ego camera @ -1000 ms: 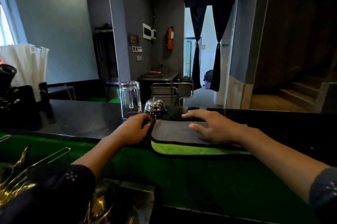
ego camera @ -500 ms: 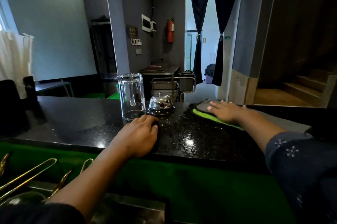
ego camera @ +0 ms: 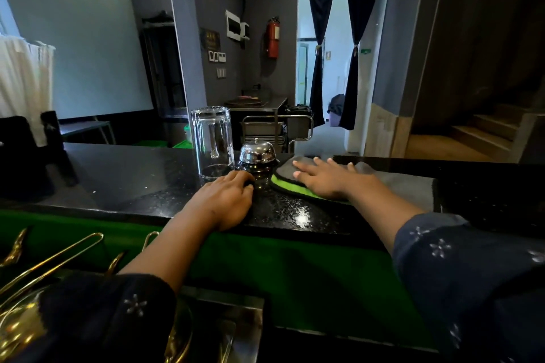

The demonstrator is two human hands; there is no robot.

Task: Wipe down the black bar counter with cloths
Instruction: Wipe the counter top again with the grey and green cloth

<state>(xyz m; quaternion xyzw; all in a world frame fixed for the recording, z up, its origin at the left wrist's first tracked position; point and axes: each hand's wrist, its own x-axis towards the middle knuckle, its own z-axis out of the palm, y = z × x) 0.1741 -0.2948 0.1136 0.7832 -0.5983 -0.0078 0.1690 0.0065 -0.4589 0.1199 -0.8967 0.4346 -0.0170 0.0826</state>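
A grey cloth (ego camera: pixel 395 182) with a bright green underside lies flat on the far part of the black bar counter (ego camera: pixel 132 179), right of centre. The right hand (ego camera: pixel 327 178) presses down on its left end, fingers straight and spread wide. The left hand (ego camera: pixel 224 203) rests on the counter near its front edge, fingers curled under loosely, holding nothing visible. Just beyond its knuckles sit a chrome service bell (ego camera: pixel 257 153) and, to the bell's left, 1 clear glass mug (ego camera: pixel 211 145) standing upside down. Below the counter, gold bar tools (ego camera: pixel 53 259) lie over a green surface (ego camera: pixel 295 271)
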